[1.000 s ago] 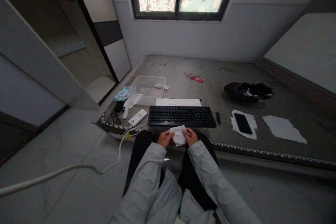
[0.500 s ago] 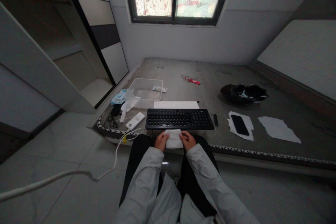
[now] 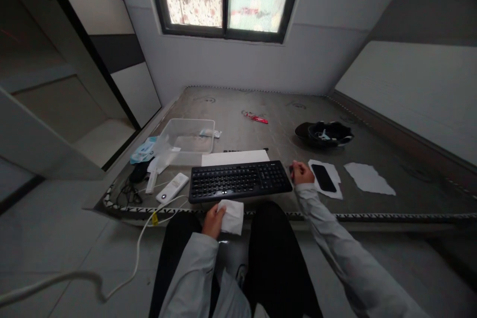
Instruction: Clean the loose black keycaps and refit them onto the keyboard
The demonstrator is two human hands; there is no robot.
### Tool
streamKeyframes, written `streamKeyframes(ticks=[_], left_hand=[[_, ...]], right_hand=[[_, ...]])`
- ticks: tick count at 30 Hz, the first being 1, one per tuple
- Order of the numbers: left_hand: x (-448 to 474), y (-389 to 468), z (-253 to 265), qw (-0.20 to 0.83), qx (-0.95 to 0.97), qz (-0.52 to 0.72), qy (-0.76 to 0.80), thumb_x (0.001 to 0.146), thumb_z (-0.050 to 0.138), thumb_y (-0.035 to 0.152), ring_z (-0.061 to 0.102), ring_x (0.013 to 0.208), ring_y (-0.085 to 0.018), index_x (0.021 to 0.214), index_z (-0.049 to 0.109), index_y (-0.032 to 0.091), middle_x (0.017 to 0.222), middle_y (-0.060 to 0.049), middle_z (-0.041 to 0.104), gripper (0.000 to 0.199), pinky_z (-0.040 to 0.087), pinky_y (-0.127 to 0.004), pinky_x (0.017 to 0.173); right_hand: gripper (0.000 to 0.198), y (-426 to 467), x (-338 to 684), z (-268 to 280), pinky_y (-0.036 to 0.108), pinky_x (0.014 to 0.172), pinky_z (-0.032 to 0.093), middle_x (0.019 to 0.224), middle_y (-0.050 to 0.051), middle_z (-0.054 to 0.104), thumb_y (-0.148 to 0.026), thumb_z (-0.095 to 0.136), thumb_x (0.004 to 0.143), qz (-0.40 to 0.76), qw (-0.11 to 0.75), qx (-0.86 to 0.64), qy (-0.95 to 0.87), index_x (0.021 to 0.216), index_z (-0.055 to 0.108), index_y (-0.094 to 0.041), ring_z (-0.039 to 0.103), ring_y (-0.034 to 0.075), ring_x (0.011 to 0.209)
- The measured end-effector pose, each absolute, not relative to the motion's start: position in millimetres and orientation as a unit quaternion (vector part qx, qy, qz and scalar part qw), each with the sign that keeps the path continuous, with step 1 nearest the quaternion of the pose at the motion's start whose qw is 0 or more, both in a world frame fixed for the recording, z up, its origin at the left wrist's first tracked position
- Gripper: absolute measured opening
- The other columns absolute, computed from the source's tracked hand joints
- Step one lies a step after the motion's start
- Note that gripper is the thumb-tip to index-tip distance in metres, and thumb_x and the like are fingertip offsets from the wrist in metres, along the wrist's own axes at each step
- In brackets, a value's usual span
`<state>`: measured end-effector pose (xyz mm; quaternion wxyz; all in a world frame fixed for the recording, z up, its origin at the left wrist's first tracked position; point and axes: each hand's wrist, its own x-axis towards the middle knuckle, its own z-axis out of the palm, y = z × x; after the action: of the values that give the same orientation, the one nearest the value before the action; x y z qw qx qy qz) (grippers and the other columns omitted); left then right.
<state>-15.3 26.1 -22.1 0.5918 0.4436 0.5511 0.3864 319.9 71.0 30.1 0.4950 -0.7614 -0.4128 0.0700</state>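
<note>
My left hand pinches a folded white tissue by its left side, above my lap and just in front of the keyboard. A black keyboard lies near the bed's front edge. At the keyboard's right end, my right hand is closed around a small black stick-shaped object, mostly hidden by the fingers. Just right of that hand, a black phone rests on a white paper sheet.
Another white sheet lies farther right, with a dark cap behind. To the left are a clear plastic bin, a white power strip with its cable, and a blue packet. A red item lies farther back.
My right hand has let go of the tissue and moved right to the small black object beside the keyboard. My left hand keeps the tissue. The view has shifted right.
</note>
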Motion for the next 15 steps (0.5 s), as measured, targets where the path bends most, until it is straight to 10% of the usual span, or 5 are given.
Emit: streamKeyframes(ticks=[7,15], left_hand=[[-3,28,-27,0.645,0.448,0.321,0.53,0.066,0.059,0.043,0.061,0.081,-0.023,0.093,0.065,0.012,0.082,-0.007,0.069,0.041,0.045,-0.031,0.072],[1,34,-22,0.66,0.396,0.279,0.575,0.066,0.059,0.047,0.059,0.093,-0.027,0.104,0.06,0.011,0.099,-0.011,0.067,0.052,0.044,-0.035,0.081]], right_hand=[[0.043,159,379,6,0.023,0.055,0.037,0.058,0.003,0.065,-0.05,0.037,0.081,0.078,0.241,-0.833,-0.492,0.079,0.066,-0.018,0.058,0.015,0.055],[0.024,245,411,-44,0.025,0.066,0.04,0.075,0.006,0.068,-0.035,0.052,0.076,0.097,0.154,-0.825,-0.535,0.085,0.067,-0.018,0.059,0.018,0.072]])
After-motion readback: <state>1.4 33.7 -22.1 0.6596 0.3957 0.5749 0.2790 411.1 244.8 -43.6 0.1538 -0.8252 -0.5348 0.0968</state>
